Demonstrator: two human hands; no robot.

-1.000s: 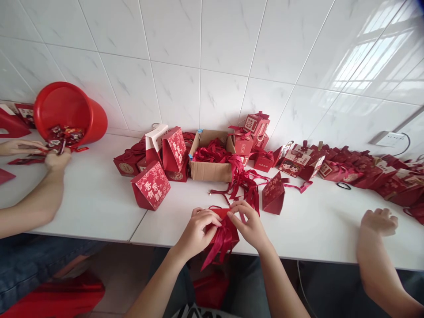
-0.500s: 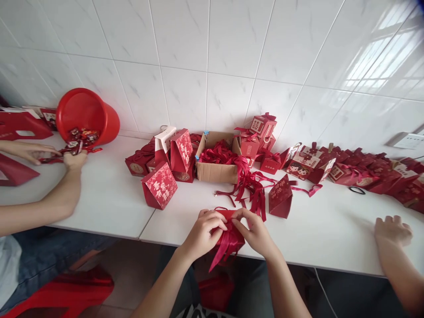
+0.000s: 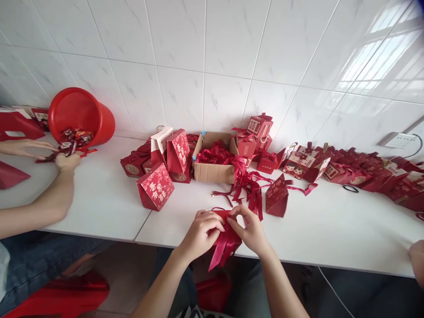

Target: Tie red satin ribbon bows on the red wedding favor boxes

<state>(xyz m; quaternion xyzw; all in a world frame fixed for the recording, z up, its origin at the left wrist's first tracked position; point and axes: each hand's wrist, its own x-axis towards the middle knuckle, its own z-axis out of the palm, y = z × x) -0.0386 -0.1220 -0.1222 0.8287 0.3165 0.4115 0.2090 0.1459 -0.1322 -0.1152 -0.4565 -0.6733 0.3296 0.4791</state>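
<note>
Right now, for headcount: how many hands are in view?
5. Left hand and right hand on the red ribboned paper box; two co-worker hands by the red plastic bucket; a cropped hand far right.

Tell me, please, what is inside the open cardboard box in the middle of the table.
Loose red ribbons fill the cardboard box and spill over its right front corner onto the table. Anything beneath them, and the box's floor, is covered.

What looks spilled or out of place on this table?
The red bucket lies tipped on its side at the left end of the table, wrapped candies spilling from its mouth by a co-worker's hand. Red ribbons trail over the cardboard box onto the table.
</note>
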